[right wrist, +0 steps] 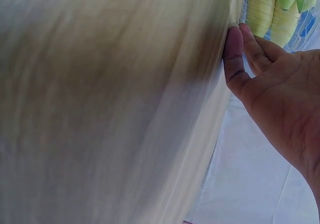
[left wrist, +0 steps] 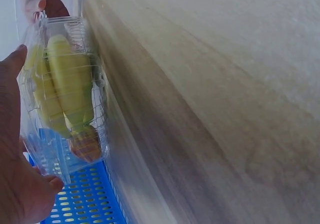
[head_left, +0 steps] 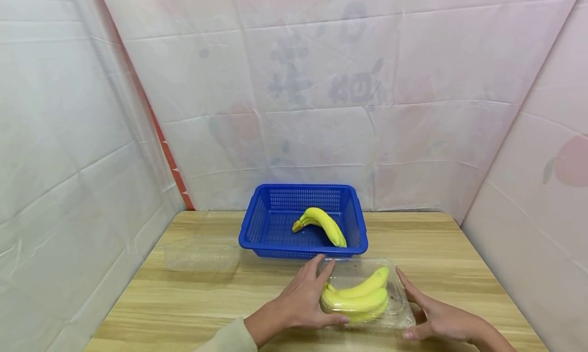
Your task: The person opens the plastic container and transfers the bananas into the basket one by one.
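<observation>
Head view: clear box [head_left: 367, 296] of bananas [head_left: 357, 295] is steadied on counter [head_left: 184, 301] between left hand [head_left: 300, 301] at 9 o'clock and right hand [head_left: 436, 316] at 3 o'clock; each grip wide, fingers straight against its sides.

We see a wooden table [head_left: 193, 301] with a pale, streaked grain, pushed into a corner hung with white sheeting. Directly on it, toward the far edge, stands a blue plastic basket [head_left: 257, 229] with perforated walls; just in front of that, nearer us, lies a clear plastic clamshell box [head_left: 400, 311], and to the left of the basket rests a second, empty clear plastic tray [head_left: 199, 250], hard to make out against the wood.
</observation>
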`<state>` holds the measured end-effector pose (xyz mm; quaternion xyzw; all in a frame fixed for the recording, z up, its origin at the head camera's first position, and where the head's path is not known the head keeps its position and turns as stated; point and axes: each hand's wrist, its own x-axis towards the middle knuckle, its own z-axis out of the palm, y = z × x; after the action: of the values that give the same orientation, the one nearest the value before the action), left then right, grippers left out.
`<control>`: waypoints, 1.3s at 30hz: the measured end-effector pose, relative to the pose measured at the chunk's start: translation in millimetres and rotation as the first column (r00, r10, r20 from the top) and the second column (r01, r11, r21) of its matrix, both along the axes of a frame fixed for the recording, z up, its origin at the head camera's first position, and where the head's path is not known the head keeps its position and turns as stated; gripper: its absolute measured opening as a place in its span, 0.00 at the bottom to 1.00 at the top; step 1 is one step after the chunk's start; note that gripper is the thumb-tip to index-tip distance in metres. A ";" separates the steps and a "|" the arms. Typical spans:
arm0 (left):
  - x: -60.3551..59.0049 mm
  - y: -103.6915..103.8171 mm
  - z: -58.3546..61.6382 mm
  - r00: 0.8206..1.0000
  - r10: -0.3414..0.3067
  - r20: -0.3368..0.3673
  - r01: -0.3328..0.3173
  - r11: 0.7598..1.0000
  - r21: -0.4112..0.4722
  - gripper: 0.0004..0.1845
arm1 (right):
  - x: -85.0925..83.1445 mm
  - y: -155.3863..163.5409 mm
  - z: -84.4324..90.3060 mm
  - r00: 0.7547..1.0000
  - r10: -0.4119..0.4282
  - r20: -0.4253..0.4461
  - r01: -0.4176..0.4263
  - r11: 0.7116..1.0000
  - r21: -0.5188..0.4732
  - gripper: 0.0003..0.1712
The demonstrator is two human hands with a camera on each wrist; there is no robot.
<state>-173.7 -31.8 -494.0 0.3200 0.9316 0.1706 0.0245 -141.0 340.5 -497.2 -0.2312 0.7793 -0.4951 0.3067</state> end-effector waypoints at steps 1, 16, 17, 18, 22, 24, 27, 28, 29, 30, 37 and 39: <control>0.1 -0.1 -0.1 1.000 -0.003 -0.002 0.003 1.000 -0.003 0.64 | 0.2 -0.1 -0.2 1.000 0.000 0.006 0.000 1.000 0.000 0.72; -0.4 1.3 0.0 0.999 0.004 0.041 -0.004 1.000 0.007 0.59 | -0.5 4.4 1.0 1.000 0.014 -0.004 -0.014 1.000 0.022 0.61; -0.6 1.3 -0.5 0.999 0.003 0.042 -0.004 1.000 0.009 0.59 | -1.3 4.4 1.1 1.000 0.010 0.013 -0.011 1.000 0.020 0.61; -0.8 1.2 -1.1 0.999 0.003 0.042 -0.003 1.000 0.011 0.58 | -2.2 4.5 1.0 1.000 0.008 0.027 -0.008 1.000 0.016 0.61; -1.2 1.1 -2.5 0.999 0.000 0.044 -0.001 1.000 0.017 0.58 | -4.1 4.4 1.4 0.998 -0.010 0.067 0.008 1.000 0.026 0.62; -1.2 0.9 -2.7 0.999 0.000 0.044 -0.001 1.000 0.018 0.57 | -3.7 4.2 2.2 0.997 -0.015 0.070 0.013 0.999 0.031 0.63; -1.0 0.6 -3.0 0.999 0.000 0.042 -0.001 1.000 0.022 0.57 | -2.1 3.3 3.2 0.999 -0.014 0.050 0.012 0.999 0.034 0.64; -1.0 0.4 -3.1 0.999 -0.001 0.043 0.000 1.000 0.025 0.57 | -1.4 2.9 3.4 0.999 -0.014 0.041 0.012 0.999 0.035 0.64; -0.9 0.2 -3.2 0.999 -0.002 0.041 0.001 1.000 0.027 0.56 | -0.9 2.6 3.3 0.999 -0.012 0.030 0.011 0.999 0.036 0.64; -0.9 0.0 -3.4 0.999 -0.003 0.038 0.002 1.000 0.029 0.56 | -0.4 2.4 3.1 1.000 -0.007 0.021 0.007 0.999 0.032 0.64; -0.2 -1.1 -4.6 1.000 -0.022 0.015 0.021 0.998 0.052 0.49 | 0.4 3.7 1.1 1.000 0.001 -0.001 -0.001 1.000 0.022 0.63; 0.0 -0.8 -5.0 1.000 -0.027 0.008 0.026 0.998 0.055 0.49 | 0.8 4.4 -0.3 1.000 0.001 -0.004 -0.001 1.000 0.009 0.63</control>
<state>-173.7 -32.6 -499.0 0.3323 0.9221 0.1969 0.0220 -140.2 344.8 -497.5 -0.2311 0.7821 -0.4910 0.3064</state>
